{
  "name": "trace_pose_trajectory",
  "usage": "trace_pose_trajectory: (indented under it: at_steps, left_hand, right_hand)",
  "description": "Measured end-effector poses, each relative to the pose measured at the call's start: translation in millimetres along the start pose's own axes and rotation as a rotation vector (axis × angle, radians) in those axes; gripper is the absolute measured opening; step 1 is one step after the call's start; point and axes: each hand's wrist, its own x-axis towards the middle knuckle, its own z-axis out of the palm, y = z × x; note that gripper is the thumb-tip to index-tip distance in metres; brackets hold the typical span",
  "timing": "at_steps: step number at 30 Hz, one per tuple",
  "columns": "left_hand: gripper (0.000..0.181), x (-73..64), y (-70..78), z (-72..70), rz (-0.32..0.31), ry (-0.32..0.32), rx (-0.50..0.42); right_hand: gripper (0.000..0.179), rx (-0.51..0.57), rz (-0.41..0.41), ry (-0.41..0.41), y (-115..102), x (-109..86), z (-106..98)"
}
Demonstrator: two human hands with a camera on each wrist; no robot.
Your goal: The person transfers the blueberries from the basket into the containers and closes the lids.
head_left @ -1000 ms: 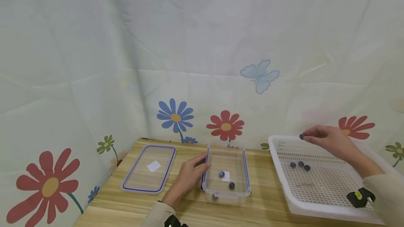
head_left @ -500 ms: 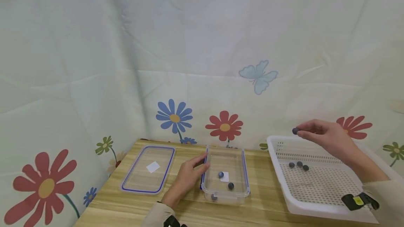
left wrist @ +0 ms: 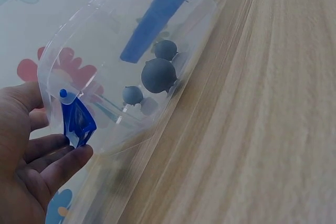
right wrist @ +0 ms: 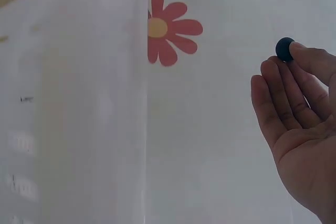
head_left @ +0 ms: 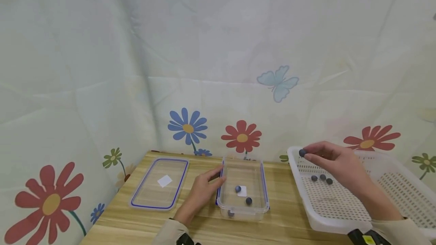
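My right hand pinches a blueberry between thumb and fingertips, above the left rim of a white perforated basket. In the right wrist view the blueberry shows dark at the fingertips, with the other fingers extended. My left hand holds the left side of a clear food container, its fingers around a blue side latch. Inside that container lie three blueberries; the left wrist view shows them through the wall. Three more blueberries sit together on the basket floor.
A clear lid with a blue seal and a white paper square lies left of the container. All stand on a wood-grain table. A flower-printed curtain hangs close behind it.
My right hand has carried the pinched blueberry left, rising slightly and then dipping, from over the basket to its left rim. The left hand and the container stay in place.
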Motion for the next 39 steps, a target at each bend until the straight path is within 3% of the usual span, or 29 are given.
trace_pose_trajectory:
  at_steps: [11, 23, 31, 39]
  left_hand:
    - [0.048, -1.2, 2.8, 0.5, 0.005, 0.001, 0.009]
    - [0.048, -3.2, 2.5, -0.2, 0.009, 0.004, 0.009]
    - [0.048, -1.9, 1.7, 0.2, -0.022, 0.005, 0.012]
    - [0.048, -1.5, 3.8, 0.3, 0.010, 0.005, 0.010]
  right_hand:
    - [0.017, 0.247, -0.092, -0.017, -15, -21.2, 41]
    - [0.016, 0.361, -0.075, -0.030, -26, -27.3, 78]
    - [0.017, 0.416, -0.109, -0.045, -35, -23.3, 101]
    - [0.017, 0.453, -0.080, -0.085, -40, -22.9, 125]
